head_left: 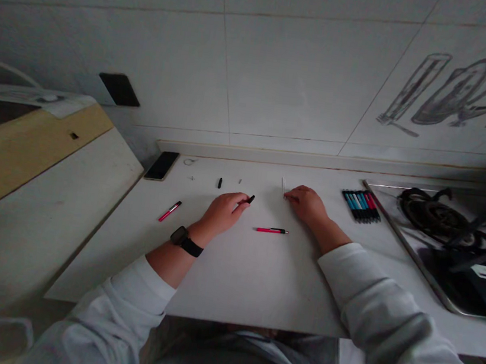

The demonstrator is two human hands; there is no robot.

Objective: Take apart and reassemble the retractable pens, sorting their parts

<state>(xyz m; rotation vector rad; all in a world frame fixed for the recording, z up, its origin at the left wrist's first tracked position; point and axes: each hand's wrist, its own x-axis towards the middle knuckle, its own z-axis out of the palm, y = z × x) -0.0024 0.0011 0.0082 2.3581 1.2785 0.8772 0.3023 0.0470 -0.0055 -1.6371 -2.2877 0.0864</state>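
— Well, from the head view: what sits in the left hand [221,212]?
— Small black pen piece [250,199], short and dark, pinched at the fingertips, jutting right and slightly away.
— And the right hand [307,204]?
— Fingers closed on a thin white refill [283,185], long axis running away toward the wall.
— Between them?
— Pink pen [271,230] flat on the tabletop [230,276], lying left-right, black tip rightward.
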